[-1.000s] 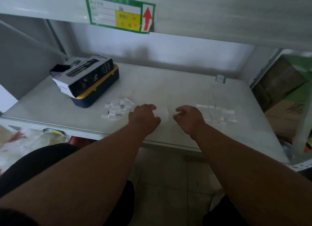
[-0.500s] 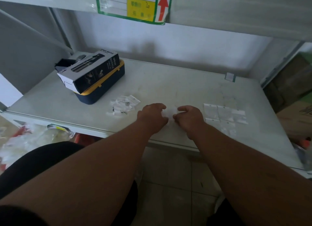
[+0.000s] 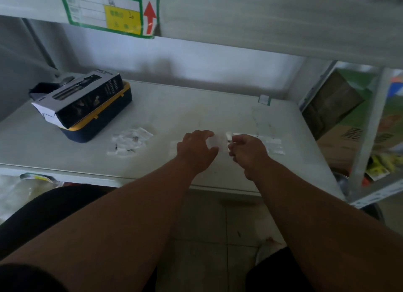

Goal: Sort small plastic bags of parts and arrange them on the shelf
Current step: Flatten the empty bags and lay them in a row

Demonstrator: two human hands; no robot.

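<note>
I see my left hand (image 3: 197, 148) and right hand (image 3: 247, 148) pinching a clear plastic bag (image 3: 214, 141) between them. Right of that bag, a flat row of bags (image 3: 271, 142) looks arranged; left of it, the loose pile (image 3: 128, 140) looks unsorted.

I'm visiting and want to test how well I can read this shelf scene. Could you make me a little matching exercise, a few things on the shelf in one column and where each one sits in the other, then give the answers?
Things:
1. loose pile of small bags
2. neat rows of flat bags
3. dark box with yellow trim
4. green-bordered label

Places:
A. on the front edge of the shelf above
B. back left of the shelf surface
C. just beyond the right hand
D. left of the left hand, in front of the box

Pairs: 1-D, 2-C, 3-B, 4-A
</note>
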